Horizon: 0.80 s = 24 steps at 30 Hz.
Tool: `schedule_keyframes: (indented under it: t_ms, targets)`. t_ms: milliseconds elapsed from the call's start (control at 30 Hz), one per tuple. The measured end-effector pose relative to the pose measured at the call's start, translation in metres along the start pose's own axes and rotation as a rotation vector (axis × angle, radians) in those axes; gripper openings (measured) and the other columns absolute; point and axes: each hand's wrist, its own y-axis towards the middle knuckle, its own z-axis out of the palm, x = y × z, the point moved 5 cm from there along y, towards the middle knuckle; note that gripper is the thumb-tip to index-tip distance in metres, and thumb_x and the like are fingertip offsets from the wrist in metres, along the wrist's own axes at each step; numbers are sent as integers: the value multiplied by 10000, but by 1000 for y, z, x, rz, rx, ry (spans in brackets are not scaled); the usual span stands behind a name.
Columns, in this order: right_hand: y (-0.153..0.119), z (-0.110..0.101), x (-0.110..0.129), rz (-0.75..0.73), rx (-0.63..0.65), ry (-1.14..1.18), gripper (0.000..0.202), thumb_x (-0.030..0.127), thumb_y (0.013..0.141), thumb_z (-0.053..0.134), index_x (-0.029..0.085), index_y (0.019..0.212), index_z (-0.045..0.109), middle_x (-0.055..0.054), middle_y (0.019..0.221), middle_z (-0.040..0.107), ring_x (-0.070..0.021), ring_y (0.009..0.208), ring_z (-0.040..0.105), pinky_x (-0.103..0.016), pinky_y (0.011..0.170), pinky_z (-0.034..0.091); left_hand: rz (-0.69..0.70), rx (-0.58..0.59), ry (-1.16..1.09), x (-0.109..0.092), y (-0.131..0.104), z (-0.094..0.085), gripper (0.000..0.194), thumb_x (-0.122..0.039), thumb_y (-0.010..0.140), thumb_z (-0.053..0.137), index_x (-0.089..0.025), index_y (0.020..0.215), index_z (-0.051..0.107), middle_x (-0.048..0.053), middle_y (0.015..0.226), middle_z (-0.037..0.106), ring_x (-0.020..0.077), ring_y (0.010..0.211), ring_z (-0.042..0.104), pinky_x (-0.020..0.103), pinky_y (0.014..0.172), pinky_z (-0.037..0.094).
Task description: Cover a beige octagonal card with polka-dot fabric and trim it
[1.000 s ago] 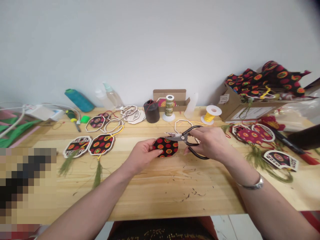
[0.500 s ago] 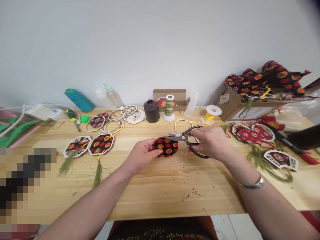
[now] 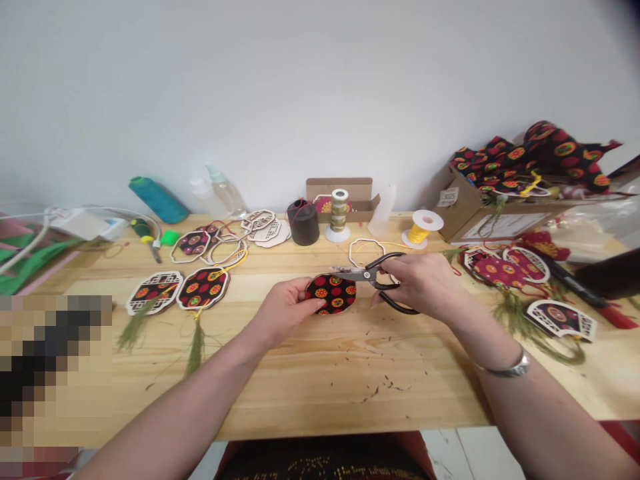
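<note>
Between thumb and fingers, my left hand [image 3: 290, 307] pinches the left side of a rounded piece covered in black fabric with red and orange flower dots [image 3: 333, 295]. My right hand [image 3: 420, 283] grips black-handled scissors [image 3: 369, 275], fingers through the loops. The blades point left and lie along the top edge of the fabric piece. Dark scraps [image 3: 383, 387] are scattered on the wood in front of the hands. Behind the scissors lies a thin pale frame [image 3: 367, 252].
Tasselled ornaments [image 3: 204, 289] lie left, more fan-shaped ones [image 3: 561, 321] right. Along the wall stand a teal thread cone [image 3: 159, 200], black thread spool [image 3: 303, 223], green thread spool [image 3: 339, 217] and yellow cord spool [image 3: 423, 229]. A cardboard box [image 3: 500, 223] holds patterned fabric at the right.
The scissor blades have shifted very slightly at the top edge of the fabric piece. Both hands stay almost in place, and the rest looks the same.
</note>
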Motion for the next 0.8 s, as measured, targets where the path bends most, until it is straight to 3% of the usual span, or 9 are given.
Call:
schedule_keyframes:
  t_ms: [133, 300, 400, 667, 800]
  targets:
    - [1, 1, -2, 46, 2, -66, 398, 546, 797, 655, 155, 724, 683, -83, 634, 704, -180, 571, 602, -283, 508, 219, -8, -11, -3, 1, 1, -1, 327, -239, 692, 741, -151, 1005, 709, 48, 955, 782, 207, 891, 719, 338, 857, 543]
    - [2, 1, -15, 317, -92, -128, 540, 667, 832, 496, 182, 684, 680, -74, 554, 654, -182, 508, 565, -281, 484, 186, -14, -13, -91, 2, 2, -3, 344, -234, 676, 767, -148, 1004, 710, 50, 937, 784, 208, 883, 725, 352, 874, 547]
    - [1, 3, -21, 423, -75, -141, 561, 687, 834, 460, 193, 672, 671, -69, 526, 629, -182, 482, 548, -274, 473, 187, -17, -7, -132, 2, 2, -2, 360, -228, 675, 776, -153, 1021, 711, 46, 918, 786, 202, 887, 728, 349, 888, 547]
    - [0, 4, -22, 442, -30, -97, 516, 660, 837, 469, 198, 702, 653, -54, 522, 604, -179, 480, 526, -272, 478, 189, -1, -31, -155, -1, 2, -3, 387, -254, 647, 807, -142, 1008, 723, 74, 942, 783, 227, 887, 730, 393, 909, 542]
    - [1, 1, -14, 352, 9, 52, 477, 657, 796, 533, 196, 736, 638, -37, 549, 617, -174, 504, 529, -264, 497, 230, -6, -12, -153, -1, 2, -2, 398, -246, 653, 801, -148, 1029, 718, 62, 942, 784, 217, 900, 727, 375, 917, 536]
